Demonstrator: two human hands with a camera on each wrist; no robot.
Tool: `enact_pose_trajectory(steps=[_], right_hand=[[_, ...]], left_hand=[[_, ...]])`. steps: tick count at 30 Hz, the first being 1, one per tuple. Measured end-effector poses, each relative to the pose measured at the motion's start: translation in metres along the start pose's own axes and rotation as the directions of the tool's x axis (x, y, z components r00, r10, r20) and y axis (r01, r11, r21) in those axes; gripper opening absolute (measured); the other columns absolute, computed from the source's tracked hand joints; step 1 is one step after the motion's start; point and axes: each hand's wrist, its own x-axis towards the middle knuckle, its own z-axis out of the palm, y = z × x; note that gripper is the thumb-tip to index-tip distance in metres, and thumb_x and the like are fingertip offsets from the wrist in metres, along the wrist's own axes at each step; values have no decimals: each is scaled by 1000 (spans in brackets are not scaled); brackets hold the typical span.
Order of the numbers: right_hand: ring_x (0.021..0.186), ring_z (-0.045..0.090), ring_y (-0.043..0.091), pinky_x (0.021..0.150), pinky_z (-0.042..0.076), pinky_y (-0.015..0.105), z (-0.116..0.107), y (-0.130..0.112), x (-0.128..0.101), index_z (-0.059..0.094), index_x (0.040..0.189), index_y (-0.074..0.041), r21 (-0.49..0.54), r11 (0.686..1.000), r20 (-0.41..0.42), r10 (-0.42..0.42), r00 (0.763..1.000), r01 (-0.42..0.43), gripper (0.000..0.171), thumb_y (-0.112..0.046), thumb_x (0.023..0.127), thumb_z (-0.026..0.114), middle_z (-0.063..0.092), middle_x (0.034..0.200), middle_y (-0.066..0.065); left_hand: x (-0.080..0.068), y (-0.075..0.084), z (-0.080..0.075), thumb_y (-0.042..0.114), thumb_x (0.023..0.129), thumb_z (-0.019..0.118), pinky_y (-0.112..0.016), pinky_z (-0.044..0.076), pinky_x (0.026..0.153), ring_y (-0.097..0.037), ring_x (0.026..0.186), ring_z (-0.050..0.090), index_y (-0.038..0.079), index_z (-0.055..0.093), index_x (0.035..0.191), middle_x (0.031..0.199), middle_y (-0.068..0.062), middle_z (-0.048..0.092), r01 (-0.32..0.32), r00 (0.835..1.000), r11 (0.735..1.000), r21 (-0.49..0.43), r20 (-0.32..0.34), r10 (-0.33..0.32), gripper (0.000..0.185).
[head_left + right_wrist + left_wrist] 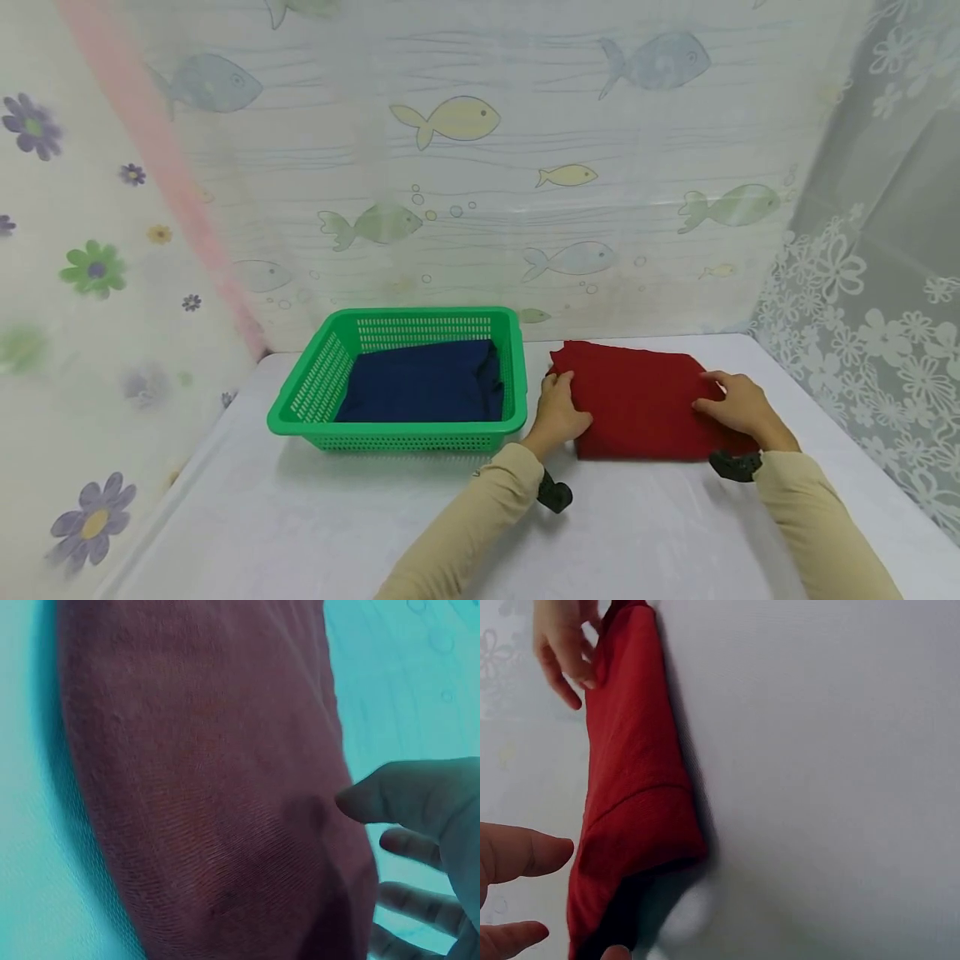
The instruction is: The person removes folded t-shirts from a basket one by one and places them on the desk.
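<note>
Both hands, left hand (pixel 558 408) and right hand (pixel 738 404), lay flat, apart, on the folded red cloth (pixel 645 400) (blue cloth (pixel 427 383) already in the basket (pixel 300 408)), red one seemingly left to go.

The head camera looked down and forward across the white table (pixel 300 517). Both wrist cameras sat close above it, and all three views shared the folded red cloth (pixel 645 400).
</note>
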Motion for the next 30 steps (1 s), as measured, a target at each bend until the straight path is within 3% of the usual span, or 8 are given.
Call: enact_pose_trajectory(steps=[3,5,11,17,23,30], right_hand=[[107,46,55,87,39,65,-4,-8,-3,51,123,17,-9,1000,-18,19,1000,-19,53,-20,87,65,49,117,41],[108,45,55,87,40,65,-6,-13,-6,51,124,16,-10,999,-20,37,999,-38,52,-20,88,63,49,119,41],[106,49,53,84,42,64,-10,-24,-15,55,122,11,-16,1000,-57,-4,998,3,44,-18,90,62,53,119,38],[100,54,52,81,44,63,-7,-35,-23,54,122,11,-35,997,-126,-69,990,65,41,-9,87,63,56,115,37],[104,53,51,85,42,64,-5,-54,-29,54,124,9,3,995,-185,-94,978,96,42,-8,87,65,56,118,35],[108,53,48,87,42,63,-7,-74,-32,54,126,6,42,987,-223,-141,965,154,41,-7,88,64,58,120,30]], left_hand=[[-5,4,-3,11,80,72,-40,49,87,-31,116,46,4,51,136,133,-15,43,-43,999,992,120,3,42,59],[-8,6,-5,14,81,72,-36,49,84,-29,113,46,6,55,132,126,-13,47,-77,997,971,224,10,77,55],[-16,9,-9,23,85,69,-30,46,79,-21,106,48,11,61,123,113,-6,55,-163,986,860,484,51,158,40],[-24,12,-11,25,86,68,-30,45,72,-19,98,51,14,65,106,101,-2,59,-269,959,776,570,84,271,23],[-30,19,-15,27,86,69,-26,42,70,-14,83,51,16,67,104,93,2,60,-348,925,704,619,105,365,21],[-37,29,-28,28,85,70,-22,39,70,-12,77,47,17,68,106,93,2,61,-425,862,633,647,75,502,24]])
